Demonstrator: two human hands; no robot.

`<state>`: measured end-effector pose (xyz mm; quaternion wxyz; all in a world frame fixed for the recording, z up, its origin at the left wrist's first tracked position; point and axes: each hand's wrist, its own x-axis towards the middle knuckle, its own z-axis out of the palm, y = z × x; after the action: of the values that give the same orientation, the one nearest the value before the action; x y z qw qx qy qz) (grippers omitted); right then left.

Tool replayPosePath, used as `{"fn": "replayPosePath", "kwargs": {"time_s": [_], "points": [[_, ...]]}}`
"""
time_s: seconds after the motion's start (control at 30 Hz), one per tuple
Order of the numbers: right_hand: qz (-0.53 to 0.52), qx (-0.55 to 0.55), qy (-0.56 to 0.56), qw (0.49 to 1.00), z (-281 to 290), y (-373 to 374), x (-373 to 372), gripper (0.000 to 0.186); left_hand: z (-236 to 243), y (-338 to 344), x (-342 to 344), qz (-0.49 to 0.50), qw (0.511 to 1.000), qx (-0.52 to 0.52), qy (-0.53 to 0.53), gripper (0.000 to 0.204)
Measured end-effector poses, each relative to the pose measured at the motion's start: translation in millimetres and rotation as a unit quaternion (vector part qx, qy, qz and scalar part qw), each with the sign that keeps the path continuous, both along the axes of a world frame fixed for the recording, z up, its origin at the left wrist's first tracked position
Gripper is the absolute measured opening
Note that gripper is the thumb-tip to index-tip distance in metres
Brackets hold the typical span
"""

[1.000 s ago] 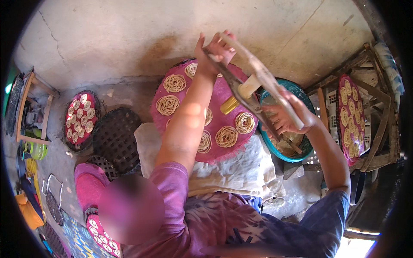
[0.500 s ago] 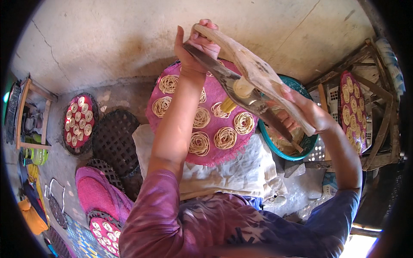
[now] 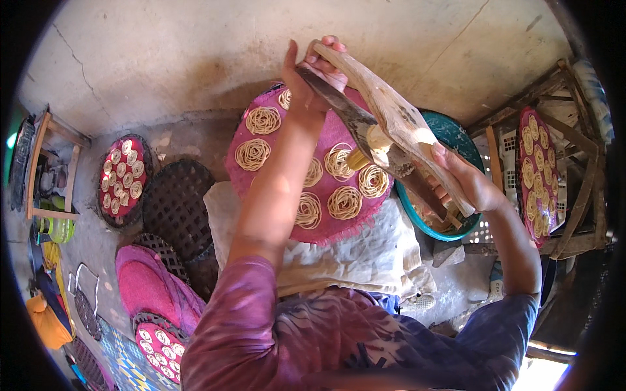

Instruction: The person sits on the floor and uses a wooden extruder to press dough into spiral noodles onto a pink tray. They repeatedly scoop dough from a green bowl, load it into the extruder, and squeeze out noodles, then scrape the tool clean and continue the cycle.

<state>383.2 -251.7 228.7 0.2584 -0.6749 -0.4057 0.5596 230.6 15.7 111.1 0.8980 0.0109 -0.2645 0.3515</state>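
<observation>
I hold a wooden hand press over a round tray covered in pink cloth (image 3: 261, 177). Its pale upper handle (image 3: 386, 101) and dark lower handle (image 3: 345, 107) run from upper left to lower right. My left hand (image 3: 321, 70) grips the far-left ends, thumb sticking up. At the near-right ends my right hand (image 3: 464, 174) is wrapped round both handles. Between them sits a pale plunger (image 3: 378, 138), above a yellow cylinder (image 3: 358, 159). Beneath the cylinder lies a coil of dough strands (image 3: 338, 161). Several similar coils (image 3: 344, 202) rest on the cloth; my left forearm hides some.
Right of the tray stands a teal basin (image 3: 404, 207) with dough-like contents. A white cloth (image 3: 345, 260) lies under the tray's near side. Coil-covered trays (image 3: 120, 177) stand left and on a wooden rack (image 3: 577, 195) right. A black lattice tray (image 3: 177, 208) lies on the floor.
Both hands and the press have shifted slightly; the left end has moved right and a little nearer. The coil beneath the cylinder has grown from a few strands to a fuller ring.
</observation>
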Motion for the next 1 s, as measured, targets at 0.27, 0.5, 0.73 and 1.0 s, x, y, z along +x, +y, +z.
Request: {"fn": "replayPosePath", "kwargs": {"time_s": [0.27,0.5,0.73,1.0], "points": [[0.008,0.031,0.423,0.906,-55,12,26,0.082,-15,8,23,-0.007,0.997,0.050,-0.063,0.051],[-0.068,0.025,0.627,0.776,-158,31,17,0.079,-29,7,15,-0.002,0.990,0.039,-0.135,0.046],[0.079,0.034,0.262,0.961,-145,47,22,0.067,-14,22,-4,0.018,0.983,0.088,-0.161,0.047],[0.114,0.084,0.213,0.967,-79,73,12,0.084,54,25,-29,0.046,0.968,0.225,-0.097,0.038]]}}
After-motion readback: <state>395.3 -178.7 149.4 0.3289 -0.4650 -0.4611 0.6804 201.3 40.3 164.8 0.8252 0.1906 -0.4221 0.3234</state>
